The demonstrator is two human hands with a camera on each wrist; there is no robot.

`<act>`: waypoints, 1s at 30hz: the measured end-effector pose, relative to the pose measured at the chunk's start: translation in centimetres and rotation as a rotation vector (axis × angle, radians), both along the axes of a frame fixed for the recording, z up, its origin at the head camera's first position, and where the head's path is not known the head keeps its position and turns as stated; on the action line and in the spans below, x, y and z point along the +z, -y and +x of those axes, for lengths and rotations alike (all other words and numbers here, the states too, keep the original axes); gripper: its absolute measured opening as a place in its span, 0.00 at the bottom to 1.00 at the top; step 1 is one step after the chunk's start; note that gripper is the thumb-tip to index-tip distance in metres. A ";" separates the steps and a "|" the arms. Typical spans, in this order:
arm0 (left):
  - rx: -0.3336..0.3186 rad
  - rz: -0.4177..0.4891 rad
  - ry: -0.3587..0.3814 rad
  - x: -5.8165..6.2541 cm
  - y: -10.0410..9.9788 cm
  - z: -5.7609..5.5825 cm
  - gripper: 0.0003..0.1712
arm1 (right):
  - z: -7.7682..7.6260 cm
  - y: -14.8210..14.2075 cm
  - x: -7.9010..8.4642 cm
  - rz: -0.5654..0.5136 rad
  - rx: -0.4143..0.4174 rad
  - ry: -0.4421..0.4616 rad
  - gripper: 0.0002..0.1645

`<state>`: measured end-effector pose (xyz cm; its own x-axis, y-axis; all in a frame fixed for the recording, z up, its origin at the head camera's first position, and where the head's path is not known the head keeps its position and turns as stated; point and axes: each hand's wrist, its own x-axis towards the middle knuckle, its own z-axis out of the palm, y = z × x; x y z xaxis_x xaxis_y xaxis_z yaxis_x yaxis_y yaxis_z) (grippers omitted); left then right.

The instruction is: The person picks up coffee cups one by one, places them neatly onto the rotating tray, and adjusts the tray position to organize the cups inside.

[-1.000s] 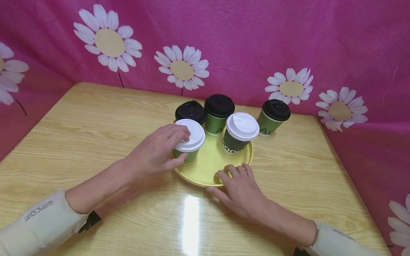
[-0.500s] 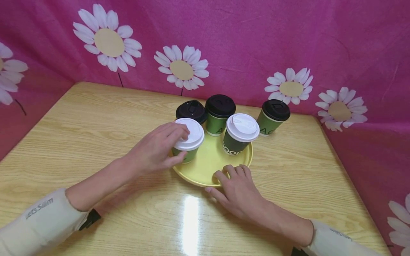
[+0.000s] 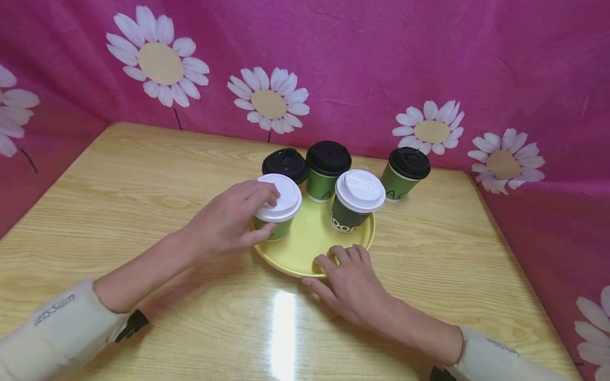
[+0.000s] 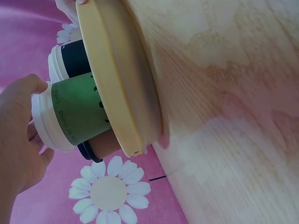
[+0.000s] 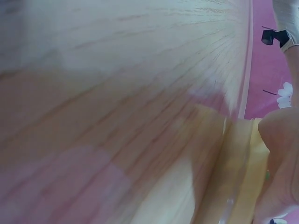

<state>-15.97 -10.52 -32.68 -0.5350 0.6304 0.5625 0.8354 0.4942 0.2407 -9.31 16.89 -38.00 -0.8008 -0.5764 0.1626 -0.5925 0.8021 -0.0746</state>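
Observation:
On a round yellow tray point(image 3: 305, 251) stand several lidded paper coffee cups. My left hand point(image 3: 229, 217) holds the green paper cup point(image 3: 284, 226) at the tray's left side, fingers over its white lid and thumb at its side. In the left wrist view this green cup point(image 4: 79, 107) stands upright on the tray, fingers curled about the lid. My right hand point(image 3: 352, 288) grips the tray's front rim, fingertips inside and thumb outside. The right wrist view shows the tray's side wall point(image 5: 240, 172) beside that hand.
Also on the tray are a dark cup with a white lid point(image 3: 355, 211), a green cup with a black lid point(image 3: 321, 185) and a black-lidded cup point(image 3: 286, 165). Another black-lidded green cup point(image 3: 402, 182) stands on the wooden table point(image 3: 438, 238), behind right, near the pink flowered cloth point(image 3: 343, 69).
The tray's left edge, the green cup under my left hand and both hands have shifted slightly left. Both grips look the same as before.

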 end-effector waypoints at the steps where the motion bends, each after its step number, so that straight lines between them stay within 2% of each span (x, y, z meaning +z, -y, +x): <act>1: 0.000 -0.002 0.003 0.0 0.0 0.0 0.21 | 0.0 0.0 0.0 0.000 -0.001 -0.002 0.23; 7: 0.008 -0.010 0.035 0.3 0.0 0.0 0.22 | 0.0 0.1 -0.1 -0.012 0.000 -0.006 0.23; 17: 0.002 -0.003 0.035 0.5 -0.1 -0.2 0.19 | 0.0 0.2 -0.3 -0.033 0.016 -0.041 0.21; 30: 0.036 -0.010 0.040 0.6 0.0 -0.1 0.18 | -0.1 0.6 -0.2 -0.038 0.017 -0.016 0.21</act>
<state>-16.05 -10.47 -32.13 -0.5793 0.6160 0.5339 0.8069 0.5263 0.2683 -9.38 16.31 -38.21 -0.7882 -0.5830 0.1971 -0.6072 0.7889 -0.0950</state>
